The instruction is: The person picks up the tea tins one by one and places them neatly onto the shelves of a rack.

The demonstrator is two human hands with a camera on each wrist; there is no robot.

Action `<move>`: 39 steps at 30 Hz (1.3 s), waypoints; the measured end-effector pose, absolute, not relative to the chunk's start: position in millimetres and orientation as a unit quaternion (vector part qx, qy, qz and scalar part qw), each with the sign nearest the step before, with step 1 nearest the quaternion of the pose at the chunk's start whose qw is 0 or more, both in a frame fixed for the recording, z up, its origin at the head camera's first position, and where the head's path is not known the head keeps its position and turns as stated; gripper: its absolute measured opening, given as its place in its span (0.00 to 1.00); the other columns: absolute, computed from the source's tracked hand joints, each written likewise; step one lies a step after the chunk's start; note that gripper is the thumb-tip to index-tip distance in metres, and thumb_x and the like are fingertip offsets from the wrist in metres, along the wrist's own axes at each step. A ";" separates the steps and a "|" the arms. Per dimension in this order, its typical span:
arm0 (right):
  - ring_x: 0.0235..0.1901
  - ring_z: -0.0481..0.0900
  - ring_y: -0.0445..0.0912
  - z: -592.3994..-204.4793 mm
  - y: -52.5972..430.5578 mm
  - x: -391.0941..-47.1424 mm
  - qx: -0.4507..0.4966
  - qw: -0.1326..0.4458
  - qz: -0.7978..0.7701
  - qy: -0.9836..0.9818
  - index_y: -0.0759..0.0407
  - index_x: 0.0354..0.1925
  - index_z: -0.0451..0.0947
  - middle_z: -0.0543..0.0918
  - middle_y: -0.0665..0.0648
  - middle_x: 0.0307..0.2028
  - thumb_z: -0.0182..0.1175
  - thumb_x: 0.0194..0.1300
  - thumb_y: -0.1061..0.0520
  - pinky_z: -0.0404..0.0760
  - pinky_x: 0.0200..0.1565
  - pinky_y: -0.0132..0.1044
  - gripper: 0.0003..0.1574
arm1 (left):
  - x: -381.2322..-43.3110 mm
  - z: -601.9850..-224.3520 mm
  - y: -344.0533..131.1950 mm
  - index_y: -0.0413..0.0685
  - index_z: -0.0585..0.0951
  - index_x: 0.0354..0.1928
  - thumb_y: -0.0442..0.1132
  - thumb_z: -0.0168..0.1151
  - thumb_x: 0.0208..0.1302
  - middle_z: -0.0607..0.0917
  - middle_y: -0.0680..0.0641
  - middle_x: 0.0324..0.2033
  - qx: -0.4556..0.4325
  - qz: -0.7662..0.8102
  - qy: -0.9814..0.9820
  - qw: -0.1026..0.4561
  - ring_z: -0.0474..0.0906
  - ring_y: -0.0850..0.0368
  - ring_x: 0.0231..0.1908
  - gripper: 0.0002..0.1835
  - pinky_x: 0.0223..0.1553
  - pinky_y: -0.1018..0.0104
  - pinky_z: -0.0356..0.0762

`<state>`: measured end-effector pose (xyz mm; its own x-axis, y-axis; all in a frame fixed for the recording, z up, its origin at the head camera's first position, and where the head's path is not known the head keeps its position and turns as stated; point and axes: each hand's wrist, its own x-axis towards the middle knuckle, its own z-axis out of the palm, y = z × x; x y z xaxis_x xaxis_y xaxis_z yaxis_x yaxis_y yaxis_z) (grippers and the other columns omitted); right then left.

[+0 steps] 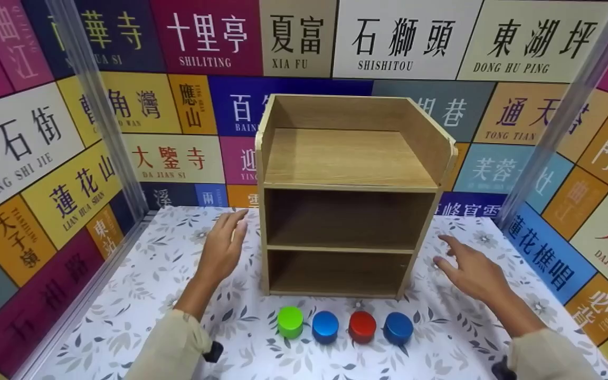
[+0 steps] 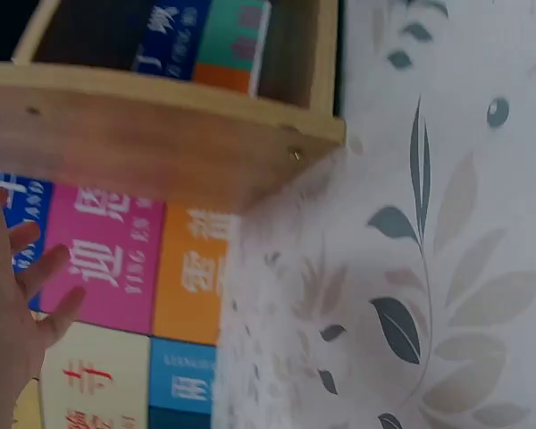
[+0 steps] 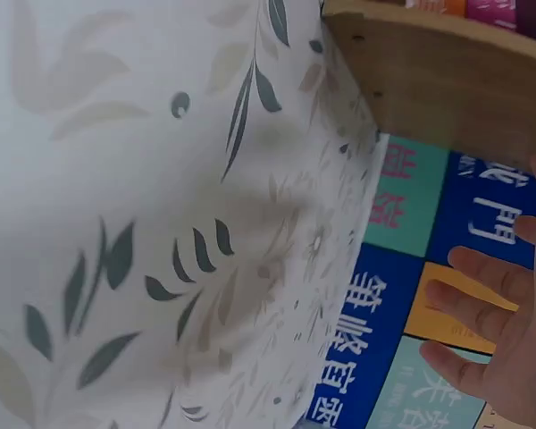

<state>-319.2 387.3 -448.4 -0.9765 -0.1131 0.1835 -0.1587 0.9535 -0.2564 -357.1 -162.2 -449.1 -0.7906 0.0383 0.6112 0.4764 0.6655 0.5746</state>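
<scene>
A light wooden shelf unit [image 1: 341,158] stands upright on the table, with an open top tier and two compartments below. My left hand [image 1: 223,245] hovers just left of it, fingers extended and holding nothing. In the left wrist view, the fingers of that hand [image 2: 18,295] appear beside the unit's side panel [image 2: 161,147]. To the right of the unit is my right hand [image 1: 470,269], its fingers loosely spread and apart from the wood. The right wrist view shows this hand [image 3: 496,313] below another side panel [image 3: 456,85].
In front of the shelf sit a green round lid-like piece [image 1: 290,322], a blue one [image 1: 325,326], a red one [image 1: 362,326] and a darker blue one [image 1: 398,328], in a row. A leaf-patterned white cloth [image 1: 240,343] covers the table. Printed wall panels [image 1: 404,39] enclose three sides.
</scene>
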 end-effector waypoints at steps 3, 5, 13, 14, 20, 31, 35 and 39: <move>0.48 0.84 0.61 -453.8 385.2 -303.0 0.099 0.098 0.153 -0.978 0.50 0.71 0.65 0.85 0.64 0.50 0.54 0.71 0.30 0.85 0.37 0.57 0.41 | -340.9 -440.6 -153.2 0.59 0.73 0.72 0.49 0.54 0.77 0.80 0.48 0.59 -0.190 -0.422 -0.837 0.291 0.80 0.50 0.57 0.24 0.53 0.50 0.85; 0.46 0.84 0.56 -456.9 381.2 -293.3 0.120 0.094 0.157 -0.976 0.48 0.67 0.67 0.85 0.59 0.47 0.60 0.68 0.31 0.85 0.36 0.54 0.38 | -332.8 -433.2 -146.2 0.60 0.70 0.74 0.50 0.58 0.74 0.78 0.49 0.61 -0.201 -0.440 -0.827 0.286 0.80 0.49 0.57 0.28 0.50 0.49 0.86; 0.45 0.83 0.51 -466.3 357.3 -265.2 0.139 0.008 0.167 -0.976 0.43 0.66 0.64 0.84 0.57 0.47 0.69 0.55 0.26 0.85 0.38 0.48 0.49 | -326.4 -413.4 -120.9 0.71 0.64 0.76 0.46 0.71 0.62 0.76 0.47 0.63 -0.177 -0.522 -0.788 0.276 0.81 0.44 0.58 0.41 0.48 0.41 0.87; 0.45 0.83 0.51 -468.0 355.1 -262.9 0.138 -0.004 0.169 -0.976 0.44 0.67 0.63 0.84 0.58 0.48 0.69 0.54 0.26 0.85 0.39 0.48 0.50 | -327.3 -413.3 -118.6 0.71 0.64 0.76 0.45 0.71 0.61 0.76 0.47 0.63 -0.174 -0.531 -0.784 0.271 0.81 0.44 0.58 0.42 0.48 0.40 0.87; 0.45 0.83 0.51 -482.1 345.7 -252.5 0.171 -0.027 0.162 -0.972 0.41 0.68 0.63 0.84 0.59 0.51 0.71 0.53 0.28 0.84 0.38 0.45 0.52 | -331.5 -417.3 -112.4 0.75 0.63 0.75 0.42 0.71 0.61 0.74 0.48 0.66 -0.158 -0.551 -0.783 0.244 0.81 0.43 0.59 0.43 0.48 0.43 0.88; 0.45 0.79 0.46 -498.1 326.6 -244.5 0.186 -0.091 0.118 -0.971 0.31 0.71 0.66 0.82 0.54 0.56 0.67 0.56 0.26 0.87 0.44 0.58 0.47 | -334.4 -421.4 -113.8 0.72 0.66 0.75 0.31 0.66 0.62 0.75 0.46 0.66 -0.157 -0.563 -0.777 0.232 0.81 0.41 0.60 0.42 0.49 0.48 0.88; 0.45 0.78 0.45 -502.5 319.7 -242.5 0.191 -0.100 0.115 -0.970 0.30 0.70 0.67 0.81 0.53 0.55 0.65 0.59 0.26 0.87 0.47 0.59 0.44 | -334.6 -421.3 -115.8 0.70 0.66 0.75 0.29 0.66 0.62 0.75 0.44 0.67 -0.163 -0.566 -0.776 0.228 0.81 0.40 0.59 0.43 0.51 0.48 0.88; 0.45 0.77 0.44 -506.1 316.0 -240.3 0.201 -0.085 0.107 -0.970 0.32 0.69 0.69 0.80 0.50 0.53 0.64 0.60 0.25 0.88 0.47 0.56 0.42 | -334.4 -422.2 -117.9 0.67 0.66 0.75 0.30 0.66 0.62 0.75 0.43 0.66 -0.168 -0.566 -0.777 0.221 0.81 0.40 0.59 0.42 0.50 0.50 0.88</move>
